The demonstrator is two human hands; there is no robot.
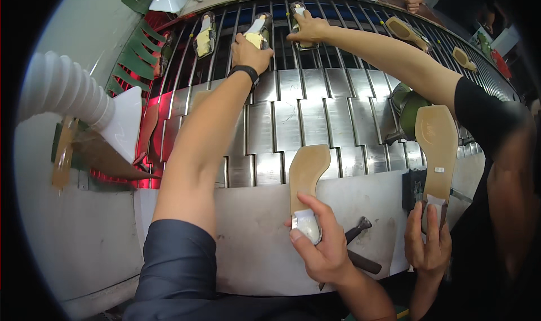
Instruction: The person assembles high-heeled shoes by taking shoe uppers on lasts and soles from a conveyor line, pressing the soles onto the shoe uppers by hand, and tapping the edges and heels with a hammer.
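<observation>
My left hand (248,51), a black band on its wrist, reaches far out over the metal slat conveyor (293,118). It grips a shoe with a yellow insole (258,31) lying on the dark rods at the back. My right hand (318,245) is close to me over the steel front plate. It is closed around the white heel end of a tan sole (309,171), whose toe points out onto the slats.
A co-worker in a black sleeve stands at my right. One of their hands (307,28) rests on another shoe on the rods, and the other hand (427,245) holds a second tan sole (437,140). A white ribbed hose (62,90) hangs at the left. A dark hammer-like tool (358,231) lies on the plate.
</observation>
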